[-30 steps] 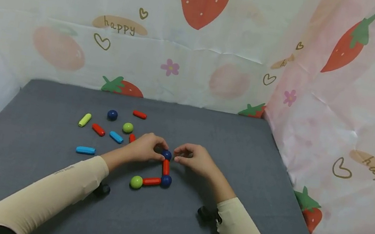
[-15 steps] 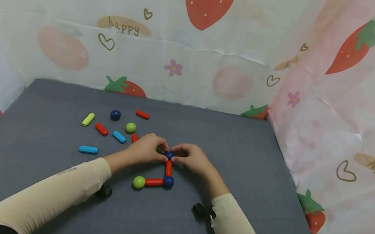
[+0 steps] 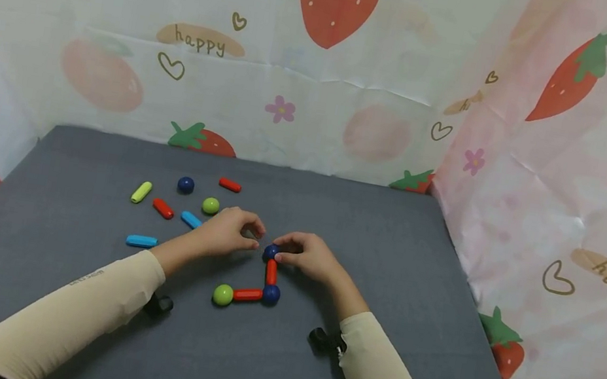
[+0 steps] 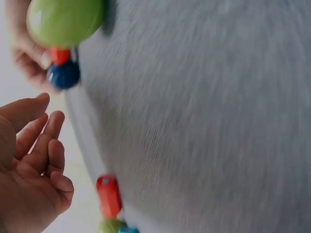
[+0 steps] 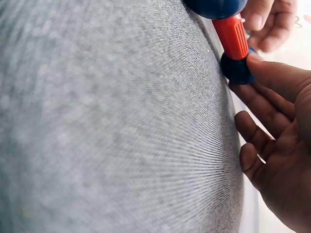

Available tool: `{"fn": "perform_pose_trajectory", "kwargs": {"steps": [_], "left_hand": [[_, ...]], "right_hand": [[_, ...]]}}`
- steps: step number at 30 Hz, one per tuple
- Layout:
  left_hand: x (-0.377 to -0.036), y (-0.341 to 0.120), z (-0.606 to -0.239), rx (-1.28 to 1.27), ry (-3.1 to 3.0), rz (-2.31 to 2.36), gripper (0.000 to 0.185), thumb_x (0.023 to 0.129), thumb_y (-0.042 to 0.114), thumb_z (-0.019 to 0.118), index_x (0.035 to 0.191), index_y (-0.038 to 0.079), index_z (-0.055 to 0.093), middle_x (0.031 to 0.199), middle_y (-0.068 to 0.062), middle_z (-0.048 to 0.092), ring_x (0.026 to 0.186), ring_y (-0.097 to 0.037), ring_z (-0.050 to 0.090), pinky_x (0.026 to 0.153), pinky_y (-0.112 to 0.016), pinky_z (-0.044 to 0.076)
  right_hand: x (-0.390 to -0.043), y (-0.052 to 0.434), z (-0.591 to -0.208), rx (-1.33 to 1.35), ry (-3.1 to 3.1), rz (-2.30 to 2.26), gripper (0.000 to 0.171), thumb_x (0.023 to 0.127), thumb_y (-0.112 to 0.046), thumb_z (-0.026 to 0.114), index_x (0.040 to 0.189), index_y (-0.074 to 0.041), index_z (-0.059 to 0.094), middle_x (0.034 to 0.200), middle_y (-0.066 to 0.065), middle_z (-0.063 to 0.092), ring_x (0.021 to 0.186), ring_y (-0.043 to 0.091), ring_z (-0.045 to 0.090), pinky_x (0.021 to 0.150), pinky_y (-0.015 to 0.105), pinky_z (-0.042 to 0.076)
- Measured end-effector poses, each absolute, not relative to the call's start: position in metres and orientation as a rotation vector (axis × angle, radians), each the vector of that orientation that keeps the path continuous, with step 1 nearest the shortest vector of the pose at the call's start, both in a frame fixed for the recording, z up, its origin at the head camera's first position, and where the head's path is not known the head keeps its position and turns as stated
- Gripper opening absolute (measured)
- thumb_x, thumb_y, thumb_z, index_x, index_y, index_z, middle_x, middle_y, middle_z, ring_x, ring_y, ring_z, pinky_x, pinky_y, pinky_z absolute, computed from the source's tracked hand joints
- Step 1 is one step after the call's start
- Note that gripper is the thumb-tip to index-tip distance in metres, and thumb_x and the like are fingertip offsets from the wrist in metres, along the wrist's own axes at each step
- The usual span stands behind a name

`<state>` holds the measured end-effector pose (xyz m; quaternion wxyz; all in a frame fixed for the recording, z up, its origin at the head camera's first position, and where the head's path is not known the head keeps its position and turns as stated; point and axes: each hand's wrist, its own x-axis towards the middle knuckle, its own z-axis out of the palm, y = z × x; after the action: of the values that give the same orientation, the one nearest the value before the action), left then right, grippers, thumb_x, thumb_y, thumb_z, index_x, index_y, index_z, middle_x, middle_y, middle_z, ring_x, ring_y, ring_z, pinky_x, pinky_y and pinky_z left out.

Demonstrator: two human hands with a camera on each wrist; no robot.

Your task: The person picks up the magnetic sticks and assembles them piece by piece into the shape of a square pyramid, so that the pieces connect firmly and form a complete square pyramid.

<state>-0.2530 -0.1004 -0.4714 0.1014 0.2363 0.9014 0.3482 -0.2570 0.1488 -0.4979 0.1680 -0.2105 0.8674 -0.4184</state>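
Just right of centre on the grey felt-like tabletop [image 3: 438, 317], the right hand [image 3: 307, 256] touches the far blue ball [image 3: 270, 252] of an L of glossy balls and red rods [image 3: 248, 294]. Beside it, the left hand [image 3: 227, 235] is loosely curled, holding nothing. Bare cloth lies open toward the right edge.

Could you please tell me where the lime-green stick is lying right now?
In the head view, the lime-green stick lies on the grey mat at far left, apart from both hands, just left of a red stick and beyond a light-blue stick.
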Motion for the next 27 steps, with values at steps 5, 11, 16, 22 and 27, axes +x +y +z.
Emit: {"fn": "perform_pose_trajectory", "kwargs": {"steps": [5, 11, 16, 22, 27], "left_hand": [[-0.257, -0.123, -0.463, 0.731, 2.67, 1.005, 0.029, 0.095, 0.011, 0.072, 0.124, 0.007, 0.071, 0.118, -0.006, 0.072, 0.113, -0.025, 0.065, 0.096, -0.046, 0.053], [-0.26, -0.15, -0.459, 0.732, 2.744, 0.878, 0.031, 0.095, 0.003, 0.066, 0.125, 0.009, 0.072, 0.119, -0.005, 0.071, 0.11, -0.027, 0.058, 0.089, -0.043, 0.052], [-0.26, -0.16, -0.462, 0.714, 2.792, 0.764, 0.035, 0.093, -0.001, 0.064, 0.125, 0.012, 0.073, 0.12, -0.006, 0.072, 0.107, -0.027, 0.052, 0.085, -0.041, 0.046], [-0.264, -0.163, -0.47, 0.718, 2.83, 0.673, 0.034, 0.092, 0.003, 0.071, 0.124, 0.013, 0.075, 0.117, -0.004, 0.073, 0.105, -0.027, 0.053, 0.088, -0.044, 0.046], [-0.267, -0.164, -0.477, 0.743, 2.868, 0.591, 0.031, 0.09, 0.002, 0.073, 0.118, 0.016, 0.077, 0.113, -0.003, 0.074, 0.108, -0.028, 0.053, 0.094, -0.049, 0.044]], "right_hand": [[-0.258, 0.149, -0.499, -0.583, 2.474, -1.197, 0.024, 0.093, -0.025, 0.078, 0.117, -0.022, 0.076, 0.107, -0.005, 0.074, 0.087, 0.016, 0.062, 0.073, 0.031, 0.051], [-0.258, 0.15, -0.5, -0.586, 2.46, -1.202, 0.024, 0.094, -0.026, 0.077, 0.117, -0.024, 0.076, 0.106, -0.005, 0.074, 0.083, 0.017, 0.061, 0.069, 0.031, 0.052], [-0.256, 0.151, -0.499, -0.584, 2.443, -1.218, 0.024, 0.094, -0.024, 0.077, 0.118, -0.023, 0.075, 0.106, -0.003, 0.073, 0.079, 0.017, 0.061, 0.068, 0.031, 0.053], [-0.254, 0.151, -0.498, -0.588, 2.443, -1.218, 0.025, 0.094, -0.025, 0.077, 0.119, -0.023, 0.075, 0.106, -0.003, 0.073, 0.079, 0.018, 0.061, 0.068, 0.032, 0.053], [-0.254, 0.151, -0.498, -0.594, 2.453, -1.221, 0.025, 0.094, -0.024, 0.077, 0.119, -0.023, 0.075, 0.106, -0.004, 0.073, 0.081, 0.018, 0.061, 0.069, 0.032, 0.052]]}}
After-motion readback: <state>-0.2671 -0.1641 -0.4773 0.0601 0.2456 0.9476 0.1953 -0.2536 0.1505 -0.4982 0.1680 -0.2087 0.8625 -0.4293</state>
